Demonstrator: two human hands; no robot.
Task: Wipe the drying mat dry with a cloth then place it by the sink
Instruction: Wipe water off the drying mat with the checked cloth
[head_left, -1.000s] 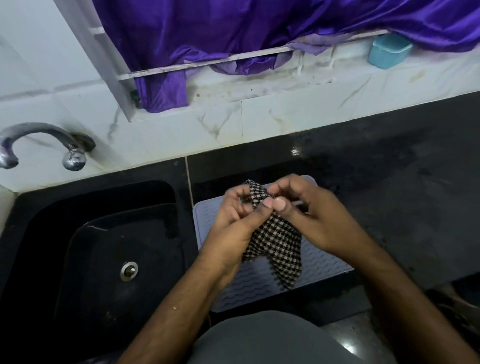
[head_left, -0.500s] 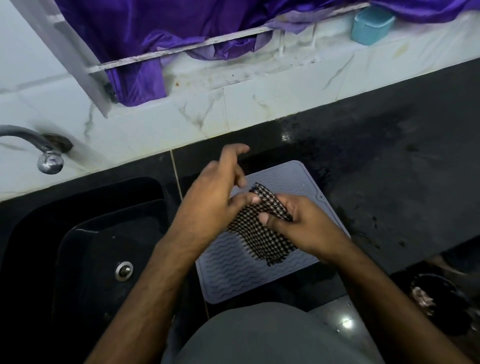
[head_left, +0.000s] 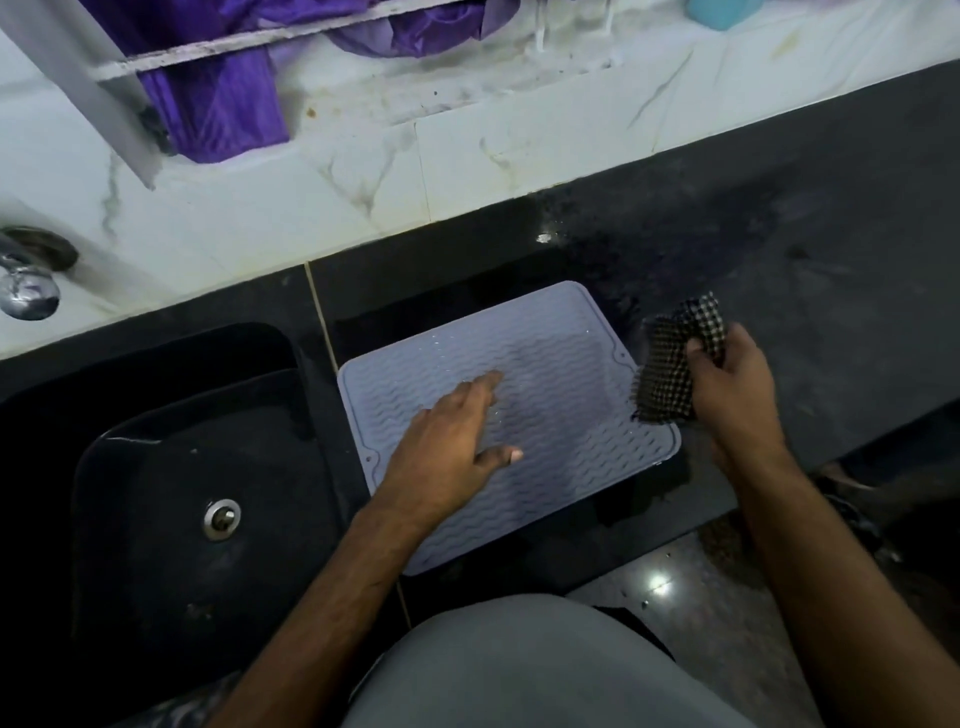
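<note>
Drying mat, pale ribbed rectangle with rounded corners, lay on the black counter beside the sink; left hand pressed it flat-fingered, right hand gripped the bunched checked cloth

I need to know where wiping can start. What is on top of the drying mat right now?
The left hand rests flat on the drying mat, fingers straight. The checked cloth, gripped by the right hand, overlaps its right edge. Small droplets glint on the ridges. The mat under the palm is hidden.
</note>
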